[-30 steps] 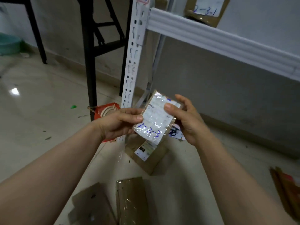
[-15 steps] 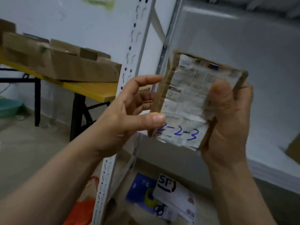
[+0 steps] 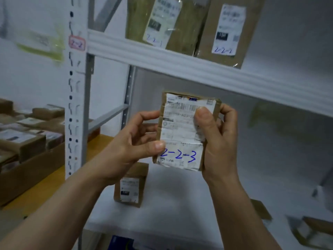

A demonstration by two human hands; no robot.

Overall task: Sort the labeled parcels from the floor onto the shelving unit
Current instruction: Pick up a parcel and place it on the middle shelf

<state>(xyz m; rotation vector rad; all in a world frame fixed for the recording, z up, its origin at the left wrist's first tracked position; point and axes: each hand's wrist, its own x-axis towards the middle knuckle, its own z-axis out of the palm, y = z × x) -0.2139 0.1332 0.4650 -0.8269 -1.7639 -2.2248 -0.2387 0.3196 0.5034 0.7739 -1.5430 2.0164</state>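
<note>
I hold a small cardboard parcel [image 3: 182,130] upright in front of the white shelving unit [image 3: 198,71]. Its white label reads 2-2-3 in blue ink. My left hand [image 3: 131,147] pinches its left edge, thumb on the label's lower corner. My right hand [image 3: 218,139] wraps its right side, thumb pressed on the label. On the upper shelf stand two parcels, one marked 2-2-1 [image 3: 158,22] and one marked 2-2-2 [image 3: 227,29]. A red tag reading 2-2 [image 3: 77,43] is stuck on the upright post. One small parcel [image 3: 130,186] stands on the lower shelf below my hands.
A yellow table [image 3: 45,188] at the left carries an open carton [image 3: 32,168] filled with several parcels. More cardboard pieces [image 3: 313,231] lie at the lower right of the lower shelf. A blue item [image 3: 122,243] shows under the shelf.
The parcel has risen from near the floor to shelf height, and the view has tilted up with it. The 2-2 shelf with its parcels has come into view.
</note>
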